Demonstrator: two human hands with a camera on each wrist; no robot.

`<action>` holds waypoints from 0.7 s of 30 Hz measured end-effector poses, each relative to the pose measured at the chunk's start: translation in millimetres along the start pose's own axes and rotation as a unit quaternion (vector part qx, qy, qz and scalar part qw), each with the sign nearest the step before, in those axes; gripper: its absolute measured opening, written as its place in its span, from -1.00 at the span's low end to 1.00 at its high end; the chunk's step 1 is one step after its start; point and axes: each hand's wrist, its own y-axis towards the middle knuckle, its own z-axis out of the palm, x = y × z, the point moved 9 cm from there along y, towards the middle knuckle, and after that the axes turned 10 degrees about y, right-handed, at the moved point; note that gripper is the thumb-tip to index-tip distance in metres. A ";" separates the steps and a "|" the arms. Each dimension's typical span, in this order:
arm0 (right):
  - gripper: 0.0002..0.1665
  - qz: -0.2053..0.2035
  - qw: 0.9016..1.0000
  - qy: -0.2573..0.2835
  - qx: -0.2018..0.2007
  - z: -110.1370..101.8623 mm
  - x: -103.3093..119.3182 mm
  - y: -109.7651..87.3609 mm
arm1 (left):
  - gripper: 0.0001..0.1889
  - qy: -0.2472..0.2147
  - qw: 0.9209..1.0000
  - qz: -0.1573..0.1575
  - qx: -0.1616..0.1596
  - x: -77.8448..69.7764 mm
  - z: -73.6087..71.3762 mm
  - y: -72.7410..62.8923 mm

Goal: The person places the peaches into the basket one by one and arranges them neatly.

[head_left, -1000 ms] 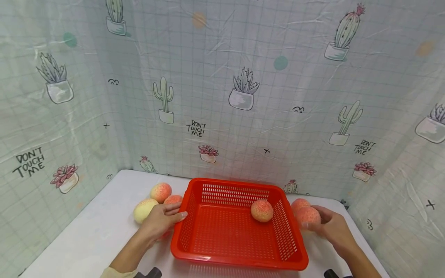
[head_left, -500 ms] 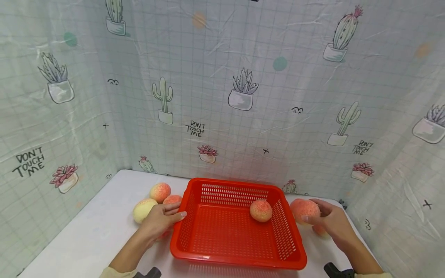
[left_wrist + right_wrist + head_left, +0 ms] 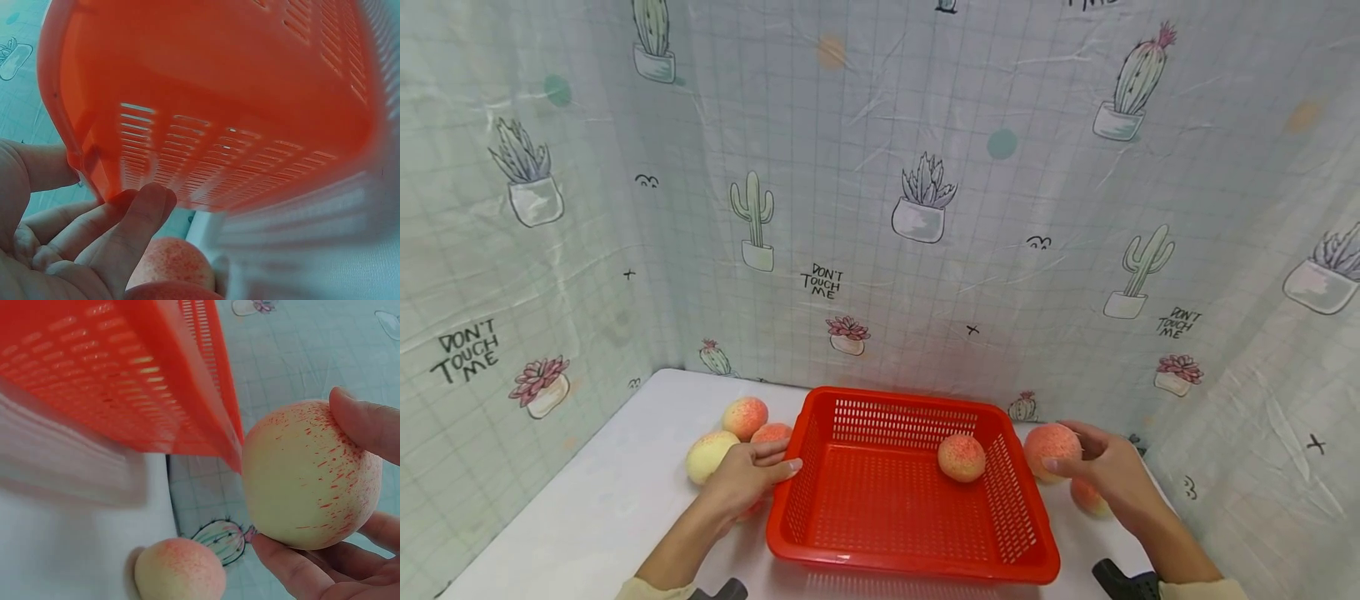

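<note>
A red plastic basket (image 3: 910, 500) with slotted walls stands in the middle of the white table. My left hand (image 3: 748, 479) grips its left rim, thumb on top; in the left wrist view the fingers (image 3: 140, 215) reach the outside of the wall. My right hand (image 3: 1108, 462) holds a peach (image 3: 1051, 450) beside the basket's right rim. In the right wrist view that peach (image 3: 306, 475) sits between thumb and fingers, its pale side facing the camera. One peach (image 3: 961, 458) lies inside the basket, towards the back right. Another peach (image 3: 1088, 497) is below my right hand.
Left of the basket lie a red-and-yellow peach (image 3: 745, 418), a pale yellow one (image 3: 709, 457) and a pink one (image 3: 771, 432) partly behind my left hand. A further reddish fruit (image 3: 751, 510) shows under that wrist. A cactus-print curtain (image 3: 880, 208) encloses the table (image 3: 565, 517).
My right hand has moved the held peach back and slightly left, close to the basket's right rim. The peach beneath that hand has come into sight. My left hand keeps its place on the basket.
</note>
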 end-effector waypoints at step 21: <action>-0.02 -0.046 0.997 0.059 0.015 27.3 25.9 2.3 | -0.38 -0.022 1.000 0.004 0.005 1.4 2.5 1.6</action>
